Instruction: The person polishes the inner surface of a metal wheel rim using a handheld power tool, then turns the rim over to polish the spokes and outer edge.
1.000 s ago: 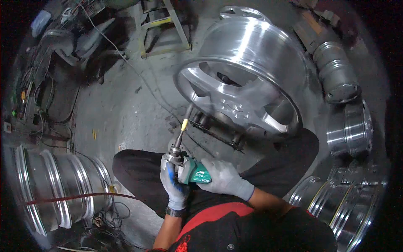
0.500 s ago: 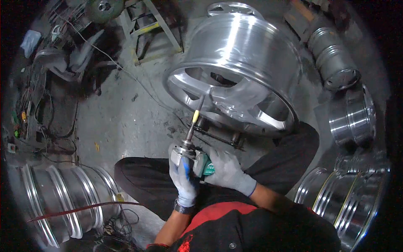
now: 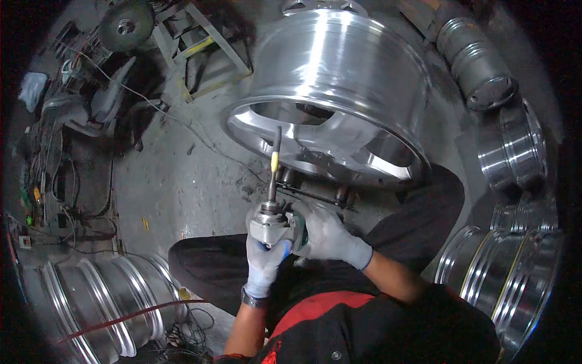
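A power tool [image 3: 270, 225] with a silver head and a green body is held in front of the lap. Its long thin bit with a yellow band [image 3: 274, 161] points up toward a large polished metal wheel [image 3: 339, 67]. My left hand [image 3: 264, 258], in a grey glove, is wrapped round the tool's head from below. My right hand [image 3: 330, 236], gloved too, closes round the green body, most of which it hides. The wheel lies tilted on a low dark stand [image 3: 321, 197], its spoked face toward me. The bit's tip overlaps the rim's near edge in view; contact cannot be made out.
Several metal rims [image 3: 115, 297] lie at the lower left, and more rims [image 3: 503, 273] at the lower right. A metal trestle [image 3: 203, 51] and a round disc [image 3: 126, 26] stand at the back left. A cable [image 3: 176, 116] crosses the floor. A reddish hose [image 3: 139, 312] runs over the left rims.
The tool and its bit have turned more upright, and the bit's tip has shifted left. My left hand has moved slightly lower on the tool. The view has shifted a little.
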